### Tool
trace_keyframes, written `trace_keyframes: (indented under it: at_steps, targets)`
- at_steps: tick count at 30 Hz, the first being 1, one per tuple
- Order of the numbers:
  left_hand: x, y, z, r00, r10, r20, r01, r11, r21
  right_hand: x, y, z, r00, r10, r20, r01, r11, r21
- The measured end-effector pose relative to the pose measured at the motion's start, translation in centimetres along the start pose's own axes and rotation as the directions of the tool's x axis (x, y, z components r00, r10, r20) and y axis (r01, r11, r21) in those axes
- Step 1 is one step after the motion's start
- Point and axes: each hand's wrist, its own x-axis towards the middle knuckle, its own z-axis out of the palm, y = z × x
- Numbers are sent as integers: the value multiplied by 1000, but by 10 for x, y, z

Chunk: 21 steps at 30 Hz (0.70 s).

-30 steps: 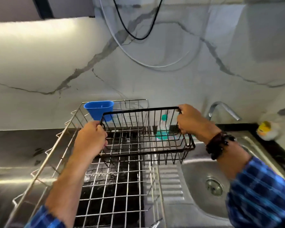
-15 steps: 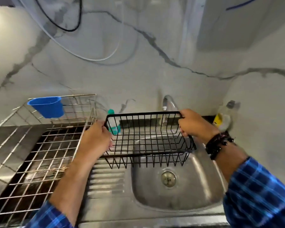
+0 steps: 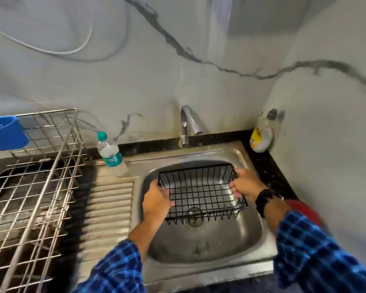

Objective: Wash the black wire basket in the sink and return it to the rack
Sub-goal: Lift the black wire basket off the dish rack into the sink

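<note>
Wash step starting: your L hand [image 3: 156,203] and R hand [image 3: 246,183] each grip an end of the basket [image 3: 201,193], low in the sink [image 3: 220,250] over its drain, so next free one hand for the tap [image 3: 188,123].

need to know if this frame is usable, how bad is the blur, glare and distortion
Head view: wide lens bows the rack and walls; head view: motion blur smears sleeves and near rack wires, but the black wire basket, left hand and right hand are fairly sharp; head view: mild sheen on the sink.
</note>
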Motion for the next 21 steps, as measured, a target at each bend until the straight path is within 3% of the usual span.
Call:
trace_keyframes:
  at_steps: [4, 10, 21]
  targets:
    - [25, -24, 29, 996, -90, -7, 89, 994, -61, 33, 24, 21, 999, 43, -26, -43, 999, 11]
    - [75, -67, 60, 973, -224, 54, 225, 974, -15, 95, 62, 60, 994, 103, -47, -107, 991, -80]
    - [105, -109, 82, 948, -299, 105, 316, 919, -236, 122, 84, 81, 996, 66, -57, -74, 985, -158]
